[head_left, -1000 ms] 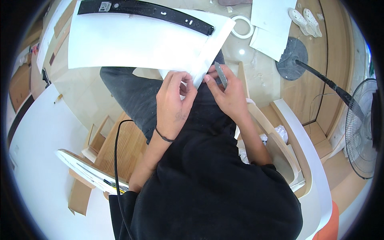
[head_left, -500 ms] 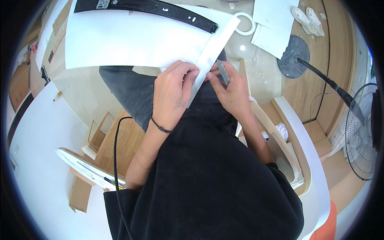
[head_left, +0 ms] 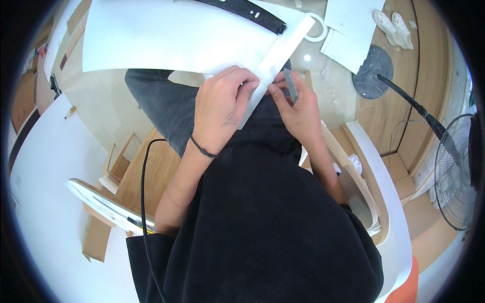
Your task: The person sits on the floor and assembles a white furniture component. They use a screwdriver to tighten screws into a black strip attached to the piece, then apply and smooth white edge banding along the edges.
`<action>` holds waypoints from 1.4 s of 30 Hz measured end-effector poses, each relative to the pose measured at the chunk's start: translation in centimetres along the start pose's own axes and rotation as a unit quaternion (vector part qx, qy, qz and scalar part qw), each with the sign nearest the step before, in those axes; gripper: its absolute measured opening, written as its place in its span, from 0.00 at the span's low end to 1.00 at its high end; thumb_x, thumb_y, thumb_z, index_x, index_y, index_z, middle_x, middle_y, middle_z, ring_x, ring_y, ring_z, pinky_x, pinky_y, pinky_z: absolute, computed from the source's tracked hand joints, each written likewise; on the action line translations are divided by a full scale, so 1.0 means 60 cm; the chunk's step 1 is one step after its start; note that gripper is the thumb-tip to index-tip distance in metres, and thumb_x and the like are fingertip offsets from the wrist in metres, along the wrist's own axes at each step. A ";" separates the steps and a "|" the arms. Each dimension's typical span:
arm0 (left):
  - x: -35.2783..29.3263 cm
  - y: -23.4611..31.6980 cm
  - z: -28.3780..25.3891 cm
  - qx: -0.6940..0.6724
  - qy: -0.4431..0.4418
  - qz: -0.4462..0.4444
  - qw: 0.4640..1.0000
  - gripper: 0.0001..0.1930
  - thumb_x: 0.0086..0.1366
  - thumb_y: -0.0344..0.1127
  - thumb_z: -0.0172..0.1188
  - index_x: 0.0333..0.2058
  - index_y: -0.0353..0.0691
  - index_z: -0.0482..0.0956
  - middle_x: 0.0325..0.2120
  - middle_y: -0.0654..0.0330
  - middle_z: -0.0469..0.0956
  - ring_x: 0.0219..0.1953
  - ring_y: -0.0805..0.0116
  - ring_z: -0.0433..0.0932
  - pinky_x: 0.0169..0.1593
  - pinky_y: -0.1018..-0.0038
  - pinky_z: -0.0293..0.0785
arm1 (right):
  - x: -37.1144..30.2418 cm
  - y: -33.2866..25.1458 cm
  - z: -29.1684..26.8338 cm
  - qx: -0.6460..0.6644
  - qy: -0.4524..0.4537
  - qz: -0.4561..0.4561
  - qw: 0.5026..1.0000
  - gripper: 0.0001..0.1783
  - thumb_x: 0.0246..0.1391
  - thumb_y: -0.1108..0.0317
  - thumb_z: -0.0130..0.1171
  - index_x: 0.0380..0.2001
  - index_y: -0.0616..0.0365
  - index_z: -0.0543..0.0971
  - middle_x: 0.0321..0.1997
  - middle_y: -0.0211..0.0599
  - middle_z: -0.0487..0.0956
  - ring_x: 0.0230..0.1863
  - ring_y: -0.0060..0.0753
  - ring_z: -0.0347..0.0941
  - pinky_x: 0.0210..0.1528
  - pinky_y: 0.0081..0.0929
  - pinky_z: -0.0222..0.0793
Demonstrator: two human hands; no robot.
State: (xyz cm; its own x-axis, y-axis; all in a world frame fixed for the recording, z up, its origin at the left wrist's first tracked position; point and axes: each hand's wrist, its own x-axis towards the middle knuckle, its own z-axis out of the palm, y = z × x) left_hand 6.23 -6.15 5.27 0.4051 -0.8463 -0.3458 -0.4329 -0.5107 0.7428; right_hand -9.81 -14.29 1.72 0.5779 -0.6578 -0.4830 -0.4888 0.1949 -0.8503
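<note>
A long white strip (head_left: 285, 46) slants over my lap, its far end beside the white sheet. My left hand (head_left: 222, 101) is closed in a pinch on the strip's left edge, thumb against the fingertips. On the opposite edge, my right hand (head_left: 299, 103) has its thumb and fingers drawn together at the strip. A flat grey metal blade (head_left: 291, 86) sticks up between the fingers of that hand. Whether the right fingertips also grip the strip is partly hidden. The large white sheet (head_left: 166, 40) lies beyond my left hand, with a curved black slotted bar (head_left: 247, 14) on it.
A white ring, like a tape roll (head_left: 317, 28), and white panels (head_left: 348, 35) lie on the floor ahead. To the right stand a fan (head_left: 454, 169) and a curved wooden frame (head_left: 358, 171). A black cable (head_left: 143, 187) runs down along my left arm.
The view has shifted a little, and the black bar now sits partly beyond the top edge. Both hands keep their hold at nearly the same place along the strip.
</note>
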 end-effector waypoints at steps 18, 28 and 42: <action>-0.004 -0.016 0.005 0.080 0.033 0.099 0.991 0.03 0.63 0.30 0.61 0.33 0.41 0.82 0.32 0.60 0.81 0.33 0.55 0.82 0.34 0.64 0.79 | 0.001 0.003 0.001 -0.014 0.020 0.004 1.000 0.12 0.63 0.67 0.64 0.45 0.61 0.77 0.34 0.39 0.86 0.29 0.27 0.79 0.33 0.27 0.72; 0.008 -0.054 -0.012 0.192 0.009 0.287 0.938 0.12 0.59 0.26 0.63 0.43 0.42 0.85 0.36 0.63 0.84 0.33 0.65 0.85 0.34 0.73 0.81 | 0.001 -0.003 0.004 -0.046 0.036 -0.021 0.998 0.11 0.63 0.67 0.64 0.44 0.61 0.77 0.34 0.39 0.85 0.28 0.32 0.80 0.32 0.29 0.73; 0.018 -0.076 0.001 0.215 0.071 0.362 0.904 0.10 0.57 0.32 0.63 0.39 0.42 0.81 0.33 0.66 0.78 0.30 0.70 0.84 0.30 0.75 0.78 | 0.005 -0.005 0.002 -0.074 0.038 -0.039 0.996 0.10 0.63 0.68 0.63 0.42 0.61 0.77 0.32 0.41 0.85 0.29 0.37 0.82 0.34 0.32 0.75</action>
State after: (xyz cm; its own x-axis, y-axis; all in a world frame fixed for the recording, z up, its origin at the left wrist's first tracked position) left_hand 8.58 -4.75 1.49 -0.0239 -0.9701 0.2417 -0.8870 0.1321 0.4425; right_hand -9.42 -14.42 1.78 0.5703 -0.7204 -0.3946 -0.5387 0.0346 -0.8418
